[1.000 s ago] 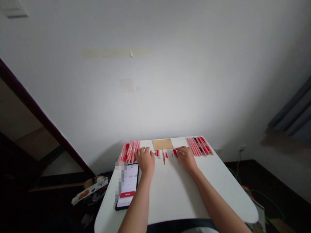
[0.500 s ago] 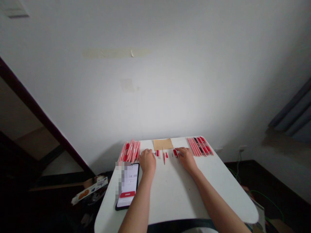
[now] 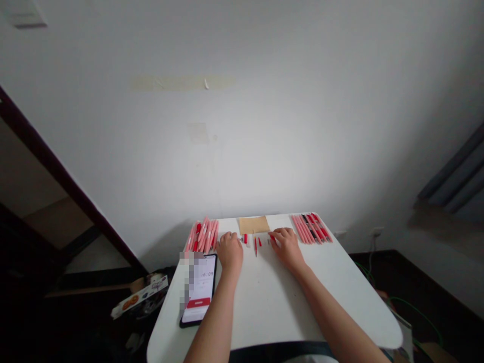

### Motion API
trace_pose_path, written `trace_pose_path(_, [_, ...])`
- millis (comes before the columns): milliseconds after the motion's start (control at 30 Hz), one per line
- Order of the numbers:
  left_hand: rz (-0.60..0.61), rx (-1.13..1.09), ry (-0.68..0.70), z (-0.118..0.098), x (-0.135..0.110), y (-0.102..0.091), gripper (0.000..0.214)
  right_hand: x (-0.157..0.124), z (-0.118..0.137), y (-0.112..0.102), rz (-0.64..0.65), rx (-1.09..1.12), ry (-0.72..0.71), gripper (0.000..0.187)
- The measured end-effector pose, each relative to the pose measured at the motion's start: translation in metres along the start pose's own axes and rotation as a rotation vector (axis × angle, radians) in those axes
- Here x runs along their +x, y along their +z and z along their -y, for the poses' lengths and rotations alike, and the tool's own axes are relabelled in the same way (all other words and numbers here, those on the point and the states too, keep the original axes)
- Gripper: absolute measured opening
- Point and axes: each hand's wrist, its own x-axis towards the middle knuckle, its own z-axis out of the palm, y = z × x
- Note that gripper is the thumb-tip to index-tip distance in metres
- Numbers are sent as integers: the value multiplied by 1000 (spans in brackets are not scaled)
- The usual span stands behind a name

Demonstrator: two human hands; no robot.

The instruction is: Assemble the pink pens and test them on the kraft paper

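My left hand [image 3: 230, 250] lies palm down on the white table [image 3: 264, 297], fingers forward and holding nothing that shows. Just right of its fingertips is a short red pen part [image 3: 245, 238] beside small clear bits. My right hand [image 3: 287, 247] has its thumb and index finger closed about a red pen barrel piece [image 3: 271, 237], mostly hidden by the fingers. Between the hands lie a thin red-tipped refill [image 3: 255, 247] and a small red cone-shaped tip [image 3: 259, 242]. A tiny grey piece [image 3: 268, 241] sits by my right thumb.
Several wrapped pink and red pens [image 3: 204, 236] lie at the back left. Another row of pens [image 3: 311, 228], some black, lies at the back right. A tan paper sheet [image 3: 253, 224] rests near the wall. A phone [image 3: 198, 292] showing a timer lies beside my left forearm.
My right hand has shifted slightly left, and its thumb and index finger have closed over the red barrel piece. My left hand has stayed in place.
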Motion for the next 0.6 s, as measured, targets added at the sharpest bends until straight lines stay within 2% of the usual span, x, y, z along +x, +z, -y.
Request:
trace_pose_path(67, [3, -6, -2, 0, 0, 0, 26, -1, 6, 0, 5, -27, -39, 26])
trace_pose_path(233, [1, -8, -8, 1, 0, 1, 26, -2, 15, 1, 34, -110, -34, 27])
trace_pose_path(600, [-7, 13, 2, 0, 0, 0, 26, 0, 19, 2, 71, -139, -28, 21])
